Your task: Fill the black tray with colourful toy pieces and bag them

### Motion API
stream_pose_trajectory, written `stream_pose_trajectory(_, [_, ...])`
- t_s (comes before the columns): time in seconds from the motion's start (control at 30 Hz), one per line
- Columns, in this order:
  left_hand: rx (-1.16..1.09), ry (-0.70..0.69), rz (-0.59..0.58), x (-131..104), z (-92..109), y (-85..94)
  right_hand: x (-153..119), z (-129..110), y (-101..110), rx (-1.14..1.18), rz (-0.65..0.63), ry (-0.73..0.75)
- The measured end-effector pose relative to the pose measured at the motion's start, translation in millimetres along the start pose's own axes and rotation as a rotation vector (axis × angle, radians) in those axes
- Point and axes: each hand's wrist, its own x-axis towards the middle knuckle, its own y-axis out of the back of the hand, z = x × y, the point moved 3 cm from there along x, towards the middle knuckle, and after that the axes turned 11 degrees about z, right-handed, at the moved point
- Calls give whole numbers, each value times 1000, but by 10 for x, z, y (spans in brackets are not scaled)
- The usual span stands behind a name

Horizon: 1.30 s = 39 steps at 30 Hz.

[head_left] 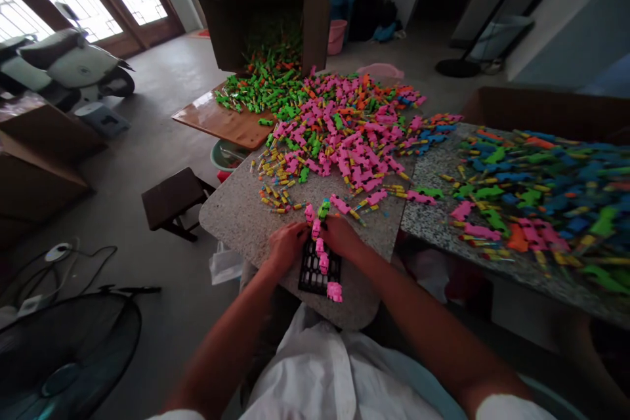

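A black grid tray (306,279) lies on the stone table in front of me, with several pink toy cars (319,247) in a line over it. One more pink piece (335,292) sits at its near right corner. My left hand (288,246) is at the tray's upper left edge, its fingers curled beside the pink cars. From the right, my right hand (340,236) reaches the tray's far end, close to a green toy car (323,209). Both hands' fingertips are partly hidden, and what they grip is too small to make out.
Beyond the hands lies a large heap of pink toy cars (361,151) and yellow sticks (275,200). Green cars spill from a cardboard box (315,26). Blue, green and pink toys cover the right table (433,223). A stool (172,197) and a fan (63,354) stand left.
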Motion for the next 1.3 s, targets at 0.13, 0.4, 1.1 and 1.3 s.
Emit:
stream_pose_trajectory(0.13, [12, -7, 2, 6, 13, 12, 30, 122, 20, 181, -26, -111])
stream_pose_trajectory(0.4, [12, -16, 9, 27, 12, 24, 58, 202, 26, 264, 18, -13])
stream_pose_trajectory(1.1, [38, 37, -18, 36, 46, 49, 3, 26, -33, -84, -16, 123])
stream_pose_trajectory(1.3, [57, 51, -20, 44, 34, 39, -7, -72, -99, -98, -7, 86])
